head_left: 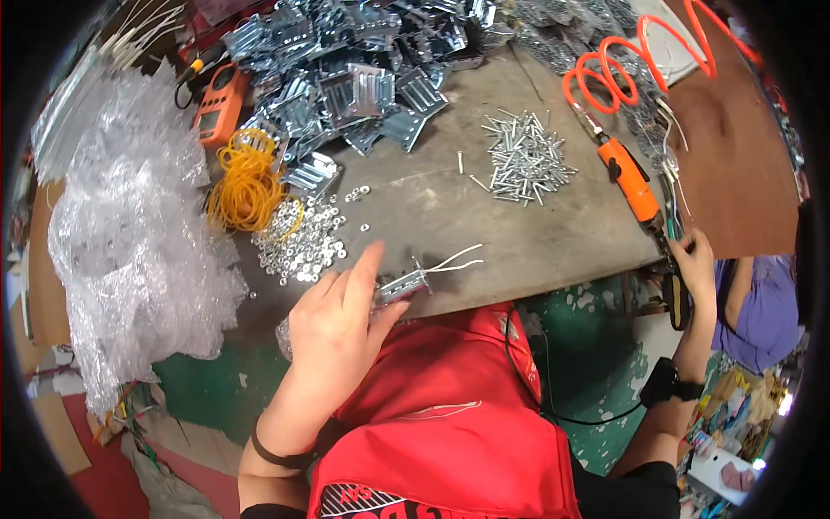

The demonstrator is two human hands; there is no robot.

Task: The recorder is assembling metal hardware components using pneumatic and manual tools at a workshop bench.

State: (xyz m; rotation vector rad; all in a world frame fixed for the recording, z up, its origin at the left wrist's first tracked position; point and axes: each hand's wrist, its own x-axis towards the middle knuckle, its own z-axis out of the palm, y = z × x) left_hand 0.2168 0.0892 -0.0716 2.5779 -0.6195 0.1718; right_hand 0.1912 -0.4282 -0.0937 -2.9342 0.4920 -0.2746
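Observation:
My left hand (335, 318), low at the table's front edge, grips a metal bracket assembly (403, 286) between thumb and fingers. Two white wires stick out of its right end. Out to the right, past the table corner, my right hand (695, 261) has its fingertips bent together beside the lower end of an orange power screwdriver (635, 185). What those fingers pinch, if anything, I cannot make out. A dark handle (674, 298) hangs just below them. Loose nuts (298, 242) lie beyond my left hand; a pile of screws (526, 157) sits farther right.
Stacked metal brackets (363, 86) cover the far side of the table (432, 203). Yellow rubber bands (246, 186), an orange meter (220, 104) and bubble wrap (138, 225) lie left. A coiled orange hose (605, 73) runs to the screwdriver. Another person's purple clothing (765, 311) shows at right.

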